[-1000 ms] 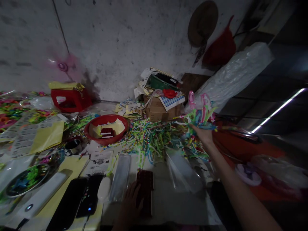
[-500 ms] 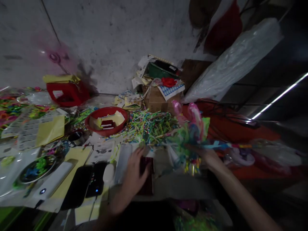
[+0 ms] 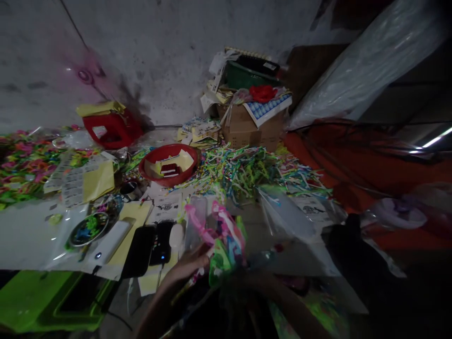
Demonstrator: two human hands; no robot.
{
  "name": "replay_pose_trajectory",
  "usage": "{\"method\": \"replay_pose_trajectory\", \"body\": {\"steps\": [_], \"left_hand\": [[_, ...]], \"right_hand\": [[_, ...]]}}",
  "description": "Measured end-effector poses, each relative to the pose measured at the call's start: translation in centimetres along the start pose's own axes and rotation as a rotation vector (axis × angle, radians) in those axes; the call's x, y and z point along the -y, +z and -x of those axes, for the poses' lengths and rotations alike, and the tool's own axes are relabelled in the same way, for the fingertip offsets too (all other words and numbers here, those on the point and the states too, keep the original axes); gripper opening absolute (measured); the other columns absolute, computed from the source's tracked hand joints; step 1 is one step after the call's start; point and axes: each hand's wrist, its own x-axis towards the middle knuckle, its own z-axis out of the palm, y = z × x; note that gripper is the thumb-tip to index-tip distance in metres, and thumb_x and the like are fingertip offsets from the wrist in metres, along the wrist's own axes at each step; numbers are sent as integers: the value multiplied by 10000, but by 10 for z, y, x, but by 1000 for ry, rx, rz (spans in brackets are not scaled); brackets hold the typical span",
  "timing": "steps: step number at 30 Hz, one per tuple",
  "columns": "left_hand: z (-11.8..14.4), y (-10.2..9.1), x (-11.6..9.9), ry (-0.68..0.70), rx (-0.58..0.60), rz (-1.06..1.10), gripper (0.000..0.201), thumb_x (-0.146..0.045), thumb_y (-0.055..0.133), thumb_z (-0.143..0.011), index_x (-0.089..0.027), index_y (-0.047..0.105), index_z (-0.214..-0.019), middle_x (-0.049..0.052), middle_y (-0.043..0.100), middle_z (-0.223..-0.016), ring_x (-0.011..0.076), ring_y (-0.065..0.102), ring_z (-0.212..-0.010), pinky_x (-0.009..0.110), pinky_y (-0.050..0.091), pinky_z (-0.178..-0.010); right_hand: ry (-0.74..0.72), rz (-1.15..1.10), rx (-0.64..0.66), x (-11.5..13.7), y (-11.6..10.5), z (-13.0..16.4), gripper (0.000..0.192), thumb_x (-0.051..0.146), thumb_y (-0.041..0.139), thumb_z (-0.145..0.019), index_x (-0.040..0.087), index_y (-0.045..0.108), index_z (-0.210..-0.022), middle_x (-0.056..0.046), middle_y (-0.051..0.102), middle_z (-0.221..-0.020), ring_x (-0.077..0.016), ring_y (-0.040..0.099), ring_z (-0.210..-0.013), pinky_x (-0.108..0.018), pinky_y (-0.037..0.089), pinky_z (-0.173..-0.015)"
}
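Close to my body, a bunch of colourful plastic toy pieces (image 3: 226, 245) in pink, green and blue is between my two hands. My left hand (image 3: 192, 263) is closed against its left side, the thumb pressed on a green piece. On the bunch's lower right is my right hand (image 3: 249, 282), closed around the base; it is dark and blurred, its fingers mostly hidden. Just left of my left hand lie a white computer mouse (image 3: 176, 236), a lit black phone (image 3: 160, 243) and another dark phone (image 3: 139, 252).
Behind lies a heap of thin colourful plastic strips (image 3: 243, 169), beside a red basin (image 3: 148, 174) holding papers. A cardboard box (image 3: 247, 127) stands against the wall. Clear plastic bags (image 3: 286, 212) lie at right; a spinning pink fan (image 3: 84, 75) stands over a red stool (image 3: 113, 132).
The bunch has come from the right to in front of my body with my right hand. My left hand has moved down onto it. The view has turned left and down.
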Motion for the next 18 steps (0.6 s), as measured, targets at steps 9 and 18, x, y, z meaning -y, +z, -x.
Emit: {"method": "replay_pose_trajectory", "body": {"steps": [9, 18], "left_hand": [[35, 3, 67, -82, -469, 258, 641, -563, 823, -442, -179, 663, -929, 102, 712, -925, 319, 628, -987, 376, 483, -851], [37, 16, 87, -78, -908, 382, 549, -475, 841, -449, -201, 630, -875, 59, 724, -831, 292, 669, -903, 342, 524, -759]], "right_hand": [[-73, -196, 308, -1, 38, -34, 557, 522, 808, -522, 192, 723, -962, -62, 722, -980, -275, 652, -958, -445, 479, -934], [-13, -250, 225, -38, 80, -52, 632, 494, 838, -489, 194, 670, -1018, -43, 714, -1018, -274, 630, -1014, -435, 461, -941]]}}
